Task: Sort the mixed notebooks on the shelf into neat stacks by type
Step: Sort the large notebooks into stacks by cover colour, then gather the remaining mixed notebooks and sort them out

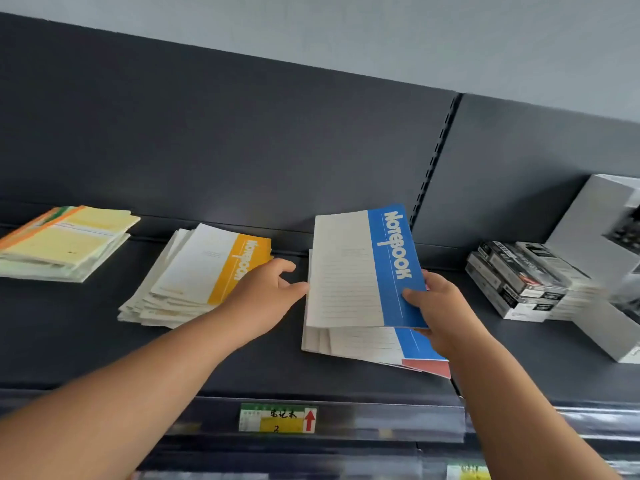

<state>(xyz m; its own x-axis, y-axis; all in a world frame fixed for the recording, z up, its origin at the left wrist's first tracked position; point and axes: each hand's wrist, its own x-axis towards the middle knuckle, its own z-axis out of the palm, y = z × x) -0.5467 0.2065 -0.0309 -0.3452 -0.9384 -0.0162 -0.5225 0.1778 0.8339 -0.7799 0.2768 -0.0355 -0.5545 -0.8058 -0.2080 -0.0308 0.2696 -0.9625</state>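
Note:
A blue-and-white notebook (363,268) is tilted up above a fanned pile of like notebooks (367,344), where a red-edged cover (433,368) shows at the bottom. My right hand (440,306) pinches the blue notebook at its lower right corner, thumb on top. My left hand (266,292) reaches between the piles, fingers loosely curved, thumb tip touching the blue notebook's left edge. To its left lies a loose stack of yellow-and-white notebooks (197,275). A stack of pale yellow notebooks (65,240) sits at the far left.
All piles lie on a dark grey shelf (242,362) with a dark back panel. Black-and-white boxes (519,278) and white cartons (595,230) stand at the right. A green and yellow price label (277,418) sits on the front rail.

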